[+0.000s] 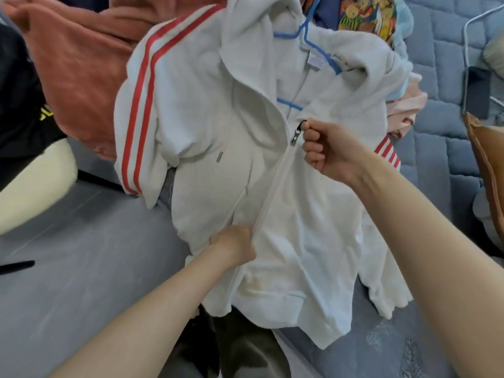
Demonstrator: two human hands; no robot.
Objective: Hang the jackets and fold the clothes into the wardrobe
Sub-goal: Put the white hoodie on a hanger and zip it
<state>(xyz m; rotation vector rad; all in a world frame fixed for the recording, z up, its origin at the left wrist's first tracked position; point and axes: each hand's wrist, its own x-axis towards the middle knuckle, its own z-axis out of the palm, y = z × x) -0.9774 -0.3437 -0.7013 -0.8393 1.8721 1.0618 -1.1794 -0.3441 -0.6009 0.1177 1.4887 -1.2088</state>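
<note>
Zipping is the step in hand, by the look of it: the right hand [324, 148] is closed in a pinch on the zipper pull [296, 135], which sits about chest-high on the white hooded jacket [300, 227], while the left hand [234, 248] is fisted around the fabric just beside the lower zipper line, holding it taut. The jacket lies spread over the near edge of a grey-blue bed [81, 268], already threaded onto a blue hanger [313, 45] whose wire shows in the open neck. Its red-striped sleeve [139, 110] drapes toward the bed's left side over a rust-coloured blanket [76, 66]. Trouble could come from the loose collar fabric bunched right at the slider; a hard pull there may catch cloth in the teeth and jam it. If the left hand slackens, the zipper line would likely buckle and the slider stall. The hanger also looks skewed inside the shoulders, so lifting the jacket without straightening it may let one shoulder slip off. Other clothes [403, 110] heaped just beside the far shoulder could snag and be dragged along.
</note>
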